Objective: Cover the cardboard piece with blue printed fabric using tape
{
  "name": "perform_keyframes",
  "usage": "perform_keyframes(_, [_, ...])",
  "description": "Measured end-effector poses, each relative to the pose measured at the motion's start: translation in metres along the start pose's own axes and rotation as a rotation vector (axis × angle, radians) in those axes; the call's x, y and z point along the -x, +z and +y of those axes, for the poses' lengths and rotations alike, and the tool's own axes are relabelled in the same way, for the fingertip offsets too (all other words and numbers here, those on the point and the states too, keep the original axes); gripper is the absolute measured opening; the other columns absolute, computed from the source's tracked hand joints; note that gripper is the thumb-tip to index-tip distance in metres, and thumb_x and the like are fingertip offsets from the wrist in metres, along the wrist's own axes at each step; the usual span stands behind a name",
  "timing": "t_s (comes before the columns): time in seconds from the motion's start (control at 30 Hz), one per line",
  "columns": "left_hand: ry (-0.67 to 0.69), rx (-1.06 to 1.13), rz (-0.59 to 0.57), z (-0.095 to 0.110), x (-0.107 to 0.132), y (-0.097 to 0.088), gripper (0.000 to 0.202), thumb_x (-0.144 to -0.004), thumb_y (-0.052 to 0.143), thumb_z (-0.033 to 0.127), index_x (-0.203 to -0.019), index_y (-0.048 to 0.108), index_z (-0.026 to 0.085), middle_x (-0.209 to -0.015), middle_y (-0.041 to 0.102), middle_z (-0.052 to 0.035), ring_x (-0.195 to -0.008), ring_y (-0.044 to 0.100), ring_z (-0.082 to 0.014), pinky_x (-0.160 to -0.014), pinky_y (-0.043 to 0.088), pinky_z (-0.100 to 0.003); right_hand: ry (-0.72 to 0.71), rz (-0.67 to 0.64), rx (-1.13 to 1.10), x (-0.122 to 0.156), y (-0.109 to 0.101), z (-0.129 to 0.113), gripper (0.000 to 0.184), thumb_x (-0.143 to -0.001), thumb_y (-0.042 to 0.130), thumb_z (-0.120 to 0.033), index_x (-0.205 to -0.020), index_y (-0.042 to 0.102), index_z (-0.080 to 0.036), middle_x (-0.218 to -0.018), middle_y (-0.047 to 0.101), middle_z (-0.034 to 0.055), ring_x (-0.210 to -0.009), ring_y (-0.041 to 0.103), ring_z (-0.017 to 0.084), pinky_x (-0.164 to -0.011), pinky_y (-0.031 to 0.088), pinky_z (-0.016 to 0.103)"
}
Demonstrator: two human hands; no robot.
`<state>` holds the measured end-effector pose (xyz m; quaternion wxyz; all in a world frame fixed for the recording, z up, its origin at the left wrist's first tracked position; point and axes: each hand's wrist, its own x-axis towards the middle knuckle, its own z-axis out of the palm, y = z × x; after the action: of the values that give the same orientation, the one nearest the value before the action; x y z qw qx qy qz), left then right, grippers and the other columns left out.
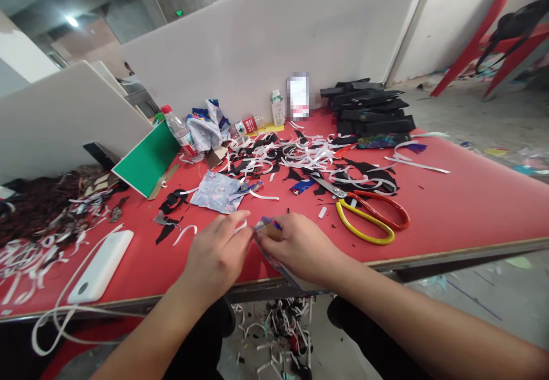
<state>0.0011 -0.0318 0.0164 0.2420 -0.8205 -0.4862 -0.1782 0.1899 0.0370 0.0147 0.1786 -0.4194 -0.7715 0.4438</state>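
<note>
At the table's front edge, my left hand (221,249) and my right hand (300,245) meet over a piece of patterned fabric (274,261). My right hand is closed on it, with a brown patch showing between thumb and fingers. The left hand's fingers are pinched together at the fabric's left edge, beside a bit of white strip. Just beyond them lies a light blue patterned fabric piece (217,191). To the right rest scissors (364,214) with one yellow and one red handle. My fingers hide much of the held fabric.
White and black scraps (295,154) cover the middle of the red table (463,208). Behind them stand bottles (182,134), a phone (299,95) and a black fabric stack (371,114). A green board (148,157) and a white power bank (100,265) with a cable are left.
</note>
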Motion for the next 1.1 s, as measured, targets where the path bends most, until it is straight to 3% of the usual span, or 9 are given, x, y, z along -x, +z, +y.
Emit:
perform_keyframes(0.13, [0.008, 0.027, -0.023, 0.0, -0.001, -0.001, 0.017, -0.098, 0.06, 0.009, -0.106, 0.074, 0.016, -0.121, 0.076, -0.0136, -0.09, 0.073, -0.0255, -0.072, 0.06, -0.037, -0.006, 0.0, 0.069, -0.001, -0.001, 0.0, 0.043, -0.092, 0.059, -0.028, -0.053, 0.042, -0.021, -0.05, 0.042, -0.0049, -0.051, 0.036, 0.011, -0.054, 0.022, 0.031])
perform_keyframes(0.4, [-0.039, 0.162, -0.001, -0.005, 0.002, 0.002, 0.018, -0.099, 0.061, 0.009, -0.111, 0.073, 0.016, -0.122, 0.077, -0.012, -0.096, 0.074, -0.0257, -0.074, 0.061, -0.037, -0.063, -0.023, 0.114, -0.002, -0.002, 0.001, 0.042, -0.095, 0.057, -0.032, -0.057, 0.043, -0.021, -0.052, 0.044, -0.005, -0.052, 0.037, 0.01, -0.056, 0.024, 0.031])
perform_keyframes(0.53, [0.012, 0.09, -0.008, -0.004, 0.002, -0.001, 0.016, -0.099, 0.06, 0.008, -0.105, 0.073, 0.016, -0.118, 0.077, -0.0122, -0.09, 0.073, -0.0245, -0.071, 0.058, -0.036, -0.071, -0.035, 0.074, -0.004, -0.001, 0.005, 0.043, -0.093, 0.058, -0.031, -0.055, 0.039, -0.021, -0.052, 0.041, -0.0058, -0.052, 0.036, 0.01, -0.054, 0.023, 0.03])
perform_keyframes(0.63, [0.116, -0.012, 0.034, -0.004, 0.003, -0.004, 0.017, -0.1, 0.058, 0.008, -0.105, 0.072, 0.015, -0.115, 0.078, -0.0128, -0.085, 0.072, -0.0229, -0.074, 0.057, -0.036, -0.077, -0.09, -0.098, -0.004, -0.002, 0.009, 0.042, -0.09, 0.059, -0.028, -0.056, 0.036, -0.022, -0.053, 0.034, -0.0078, -0.053, 0.029, 0.009, -0.052, 0.022, 0.029])
perform_keyframes(0.77, [0.206, 0.008, 0.123, -0.008, 0.01, -0.006, 0.019, -0.101, 0.058, 0.008, -0.116, 0.069, 0.014, -0.114, 0.077, -0.0138, -0.084, 0.07, -0.0228, -0.074, 0.057, -0.038, -0.128, -0.262, -0.481, -0.002, -0.004, 0.011, 0.036, -0.09, 0.061, -0.032, -0.063, 0.039, -0.023, -0.059, 0.032, -0.0091, -0.054, 0.027, 0.008, -0.049, 0.023, 0.024])
perform_keyframes(0.9, [0.193, 0.047, 0.198, -0.011, 0.019, -0.007, 0.023, -0.1, 0.06, 0.007, -0.12, 0.069, 0.014, -0.111, 0.074, -0.0122, -0.081, 0.069, -0.0204, -0.07, 0.058, -0.036, -0.026, -0.361, -0.751, -0.001, -0.003, 0.01, 0.03, -0.087, 0.068, -0.043, -0.073, 0.054, -0.021, -0.063, 0.048, -0.0075, -0.054, 0.041, 0.008, -0.05, 0.036, 0.022])
perform_keyframes(1.0, [0.14, 0.051, 0.307, -0.013, 0.022, -0.008, 0.026, -0.097, 0.064, 0.007, -0.121, 0.068, 0.018, -0.114, 0.071, -0.0114, -0.087, 0.071, -0.0204, -0.073, 0.06, -0.035, 0.044, -0.324, -0.834, -0.005, -0.001, 0.015, 0.024, -0.083, 0.074, -0.039, -0.079, 0.062, -0.019, -0.069, 0.061, -0.004, -0.056, 0.053, 0.009, -0.055, 0.044, 0.022])
perform_keyframes(1.1, [0.034, 0.043, 0.364, -0.016, 0.021, -0.005, 0.039, -0.097, 0.064, 0.008, -0.134, 0.064, 0.021, -0.12, 0.07, -0.0134, -0.1, 0.072, -0.024, -0.082, 0.061, -0.037, 0.108, -0.288, -0.88, -0.009, 0.001, 0.023, 0.02, -0.086, 0.072, -0.037, -0.082, 0.064, -0.019, -0.07, 0.069, -0.0006, -0.056, 0.062, 0.013, -0.055, 0.049, 0.024])
